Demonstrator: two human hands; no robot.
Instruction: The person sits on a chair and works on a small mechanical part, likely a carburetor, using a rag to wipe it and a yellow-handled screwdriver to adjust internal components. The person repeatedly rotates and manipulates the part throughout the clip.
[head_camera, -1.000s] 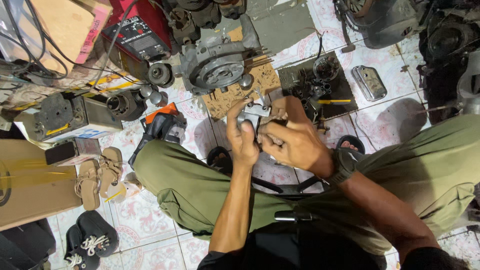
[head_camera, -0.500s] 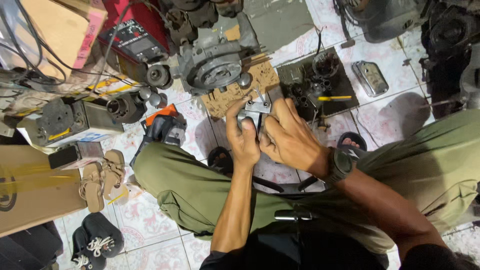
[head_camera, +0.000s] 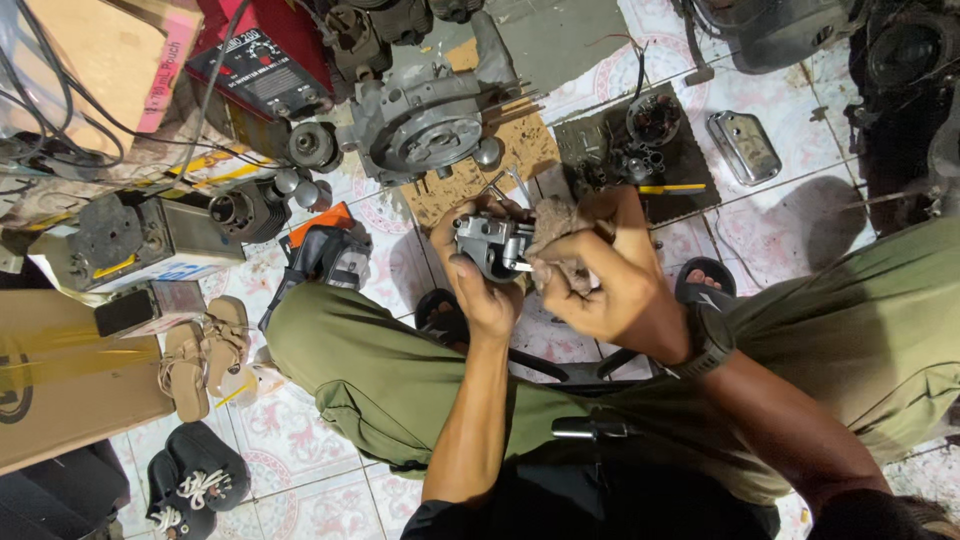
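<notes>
The left hand (head_camera: 480, 285) is cupping a small grey metal part (head_camera: 490, 245), thumb and fingers wrapped around its body so that its face is turning up toward the head camera and staying steady above the knees. The right hand (head_camera: 600, 285) is pinching a wad of brownish rag (head_camera: 560, 225) against the part's right side, fingers bunched tight so the cloth can press into the metal; it looks like a carburettor-type casting, though the grip is hiding much of it. Both hands are working low over the tiled floor (head_camera: 780, 220), between the olive trouser legs (head_camera: 400, 370), keeping the part close to the body. Just beyond, an engine casing (head_camera: 425, 130) is sitting on a scrap of cardboard (head_camera: 500, 160), and a yellow-handled tool (head_camera: 670, 188) is lying on a dark mat (head_camera: 690, 165) within reach.
</notes>
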